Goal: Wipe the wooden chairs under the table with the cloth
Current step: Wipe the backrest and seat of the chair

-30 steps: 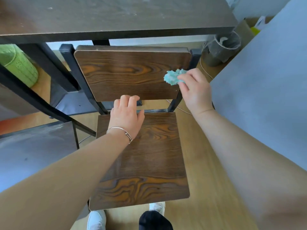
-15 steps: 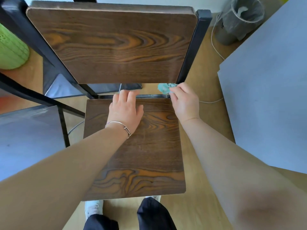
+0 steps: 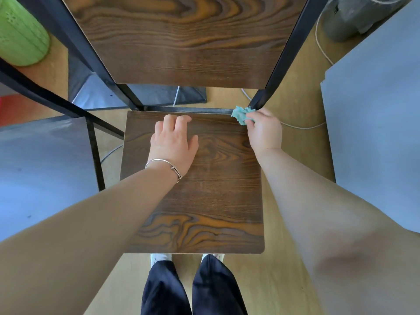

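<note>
A green cylinder [image 3: 20, 30] stands on the floor [image 3: 302, 98] at the far left, above a grey panel [image 3: 41, 167] edged by black metal bars. Just right of it, a person leans over a wooden chair whose dark-grained seat [image 3: 216, 189] fills the middle of the view, with its backrest [image 3: 181, 42] rising above. The left hand [image 3: 172, 144], a thin silver bracelet [image 3: 163, 165] at the wrist, rests palm-down on the rear left part of the seat, fingers relaxed and reaching toward the back edge, grasping nothing. Further right, the crumpled teal cloth [image 3: 241, 114] sits at the seat's rear right corner, touching the spot where the black rear rail [image 3: 186, 109] meets the black upright [image 3: 288, 53] of the frame. The right hand [image 3: 264, 130] pinches the cloth between its fingertips, knuckles up, over the seat's right edge; the cloth lies well apart from the left hand, with bare wood between them. A pale cable [image 3: 302, 127] runs across the floor just beyond the right hand. A grey bin [image 3: 354, 17] stands at the upper right, and a second grey panel [image 3: 375, 133] covers the far right. Dark trouser legs [image 3: 188, 287] and white shoes [image 3: 159, 256] show below the seat's front edge.
</note>
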The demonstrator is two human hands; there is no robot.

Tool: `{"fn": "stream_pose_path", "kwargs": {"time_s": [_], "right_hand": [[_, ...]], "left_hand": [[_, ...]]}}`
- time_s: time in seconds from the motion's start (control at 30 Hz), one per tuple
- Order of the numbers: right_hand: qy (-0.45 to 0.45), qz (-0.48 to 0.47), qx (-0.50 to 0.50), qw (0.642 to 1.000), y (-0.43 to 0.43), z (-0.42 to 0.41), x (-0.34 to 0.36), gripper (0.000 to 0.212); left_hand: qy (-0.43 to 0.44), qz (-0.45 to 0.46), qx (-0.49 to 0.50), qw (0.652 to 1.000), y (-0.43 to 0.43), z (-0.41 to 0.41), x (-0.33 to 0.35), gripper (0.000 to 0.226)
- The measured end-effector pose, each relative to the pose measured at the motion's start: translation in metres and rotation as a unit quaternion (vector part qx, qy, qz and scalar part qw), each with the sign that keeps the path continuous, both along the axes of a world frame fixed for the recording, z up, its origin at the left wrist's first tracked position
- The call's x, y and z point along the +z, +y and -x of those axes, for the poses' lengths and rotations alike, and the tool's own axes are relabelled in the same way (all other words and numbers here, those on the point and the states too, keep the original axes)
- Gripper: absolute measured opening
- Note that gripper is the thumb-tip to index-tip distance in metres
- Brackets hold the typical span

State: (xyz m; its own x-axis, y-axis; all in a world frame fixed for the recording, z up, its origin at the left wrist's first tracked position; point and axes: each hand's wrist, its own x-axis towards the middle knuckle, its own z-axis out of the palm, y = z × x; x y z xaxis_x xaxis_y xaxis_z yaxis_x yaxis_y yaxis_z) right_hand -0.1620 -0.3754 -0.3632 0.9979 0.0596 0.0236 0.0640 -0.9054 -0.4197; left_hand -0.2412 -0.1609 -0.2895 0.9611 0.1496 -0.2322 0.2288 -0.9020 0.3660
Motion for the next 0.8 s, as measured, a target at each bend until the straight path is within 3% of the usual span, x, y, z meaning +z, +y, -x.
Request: {"fn": "stream_pose_path", "kwargs": {"time_s": [0.27, 0.6, 0.8], "right_hand": [[0.104, 0.024, -0.034, 0.994, 0.020, 0.013, 0.009, 0.022], [0.171, -0.022, 0.074, 0.982, 0.080, 0.153, 0.009, 0.013], [0.235, -0.012, 0.144, 0.961, 0.098, 0.237, 0.017, 0.019]], "left_hand": [[0.038, -0.009, -0.013, 0.999, 0.016, 0.029, -0.015, 0.045], [0.081, -0.036, -0.035, 0.995, 0.059, 0.076, -0.009, 0.045], [0.081, -0.019, -0.048, 0.995, 0.065, 0.105, -0.002, 0.045]]}}
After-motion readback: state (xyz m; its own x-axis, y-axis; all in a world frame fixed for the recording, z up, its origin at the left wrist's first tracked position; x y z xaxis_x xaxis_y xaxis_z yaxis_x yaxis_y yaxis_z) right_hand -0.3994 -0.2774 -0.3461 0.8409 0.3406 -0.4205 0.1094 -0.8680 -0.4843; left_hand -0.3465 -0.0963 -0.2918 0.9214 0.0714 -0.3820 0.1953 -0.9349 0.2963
